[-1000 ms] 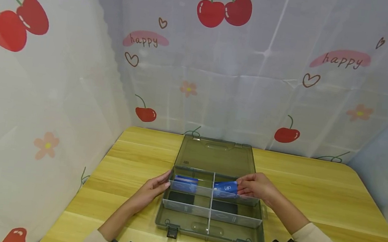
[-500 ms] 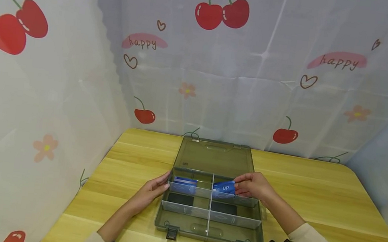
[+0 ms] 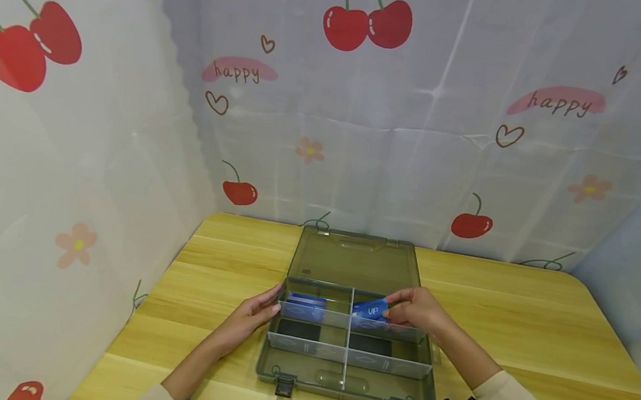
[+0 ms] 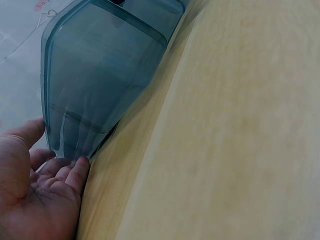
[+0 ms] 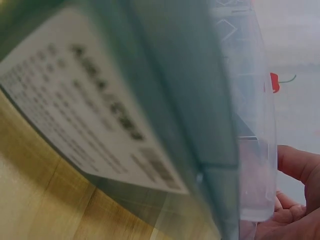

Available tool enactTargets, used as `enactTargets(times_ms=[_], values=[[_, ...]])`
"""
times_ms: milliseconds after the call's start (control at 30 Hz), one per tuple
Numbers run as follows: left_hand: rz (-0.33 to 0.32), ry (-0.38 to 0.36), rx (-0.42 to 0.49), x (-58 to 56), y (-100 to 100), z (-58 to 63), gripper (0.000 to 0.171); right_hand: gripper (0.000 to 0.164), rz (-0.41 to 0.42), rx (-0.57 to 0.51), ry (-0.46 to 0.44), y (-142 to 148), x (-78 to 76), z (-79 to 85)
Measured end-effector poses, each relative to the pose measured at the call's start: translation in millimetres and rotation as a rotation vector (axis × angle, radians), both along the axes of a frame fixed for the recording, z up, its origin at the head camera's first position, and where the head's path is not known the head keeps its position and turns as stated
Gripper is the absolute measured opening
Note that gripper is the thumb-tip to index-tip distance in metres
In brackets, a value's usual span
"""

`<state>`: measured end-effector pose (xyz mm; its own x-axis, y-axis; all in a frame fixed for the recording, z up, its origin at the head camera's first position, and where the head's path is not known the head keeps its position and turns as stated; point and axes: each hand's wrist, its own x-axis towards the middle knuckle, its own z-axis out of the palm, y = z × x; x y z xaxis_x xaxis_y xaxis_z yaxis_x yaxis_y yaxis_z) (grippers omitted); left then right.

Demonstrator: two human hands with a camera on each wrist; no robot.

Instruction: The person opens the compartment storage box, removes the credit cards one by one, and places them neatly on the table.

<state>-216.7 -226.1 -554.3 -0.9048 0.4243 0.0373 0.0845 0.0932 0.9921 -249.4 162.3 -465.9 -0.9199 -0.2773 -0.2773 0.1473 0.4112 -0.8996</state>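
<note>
A grey see-through compartment box (image 3: 305, 370) lies on the table with its lid (image 3: 356, 261) folded back. My left hand (image 3: 252, 315) rests against its left side; in the left wrist view the fingertips (image 4: 82, 165) touch the wall low down. Over the back right compartment, my right hand (image 3: 426, 310) pinches a blue card marked VIP (image 3: 368, 309) by its right end. The card is tilted, its lower edge behind a clear divider. Blue cards (image 3: 307, 301) lie in the back left compartment. The box wall partly hides the right hand in the right wrist view.
Dark flat pieces (image 3: 298, 329) lie in both middle compartments. Two latches (image 3: 284, 386) hang at the box's front edge. The wooden table (image 3: 520, 331) extends on both sides. A cherry-printed curtain (image 3: 399, 143) hangs behind. A label (image 5: 90, 105) shows on the box's side.
My right hand has shifted slightly left with the VIP card, and its fingers have moved a little on the card. The left hand stays at the box's side.
</note>
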Motion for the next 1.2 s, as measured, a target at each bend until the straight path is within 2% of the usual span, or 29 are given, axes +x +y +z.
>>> enactTargets(times_ms=[133,333,567,833,1200], values=[[0.002,-0.005,-0.006,-0.7,0.2,-0.4,0.063,0.031,0.000,0.024,0.008,-1.5,1.9,0.4],[0.000,0.010,-0.006,-0.5,-0.6,-1.7,0.063,0.033,0.005,0.003,0.022,-0.5,3.2,-1.1],[-0.005,0.001,0.008,0.0,-0.9,-2.3,0.064,0.037,-0.027,-0.089,0.022,5.6,3.6,1.5],[-0.001,0.019,0.010,0.0,-0.1,-2.7,0.065,0.042,-0.058,-0.138,0.044,16.6,2.4,11.1],[0.000,-0.001,0.013,0.6,0.2,-1.0,0.063,0.048,-0.119,-0.234,0.068,33.6,5.2,19.3]])
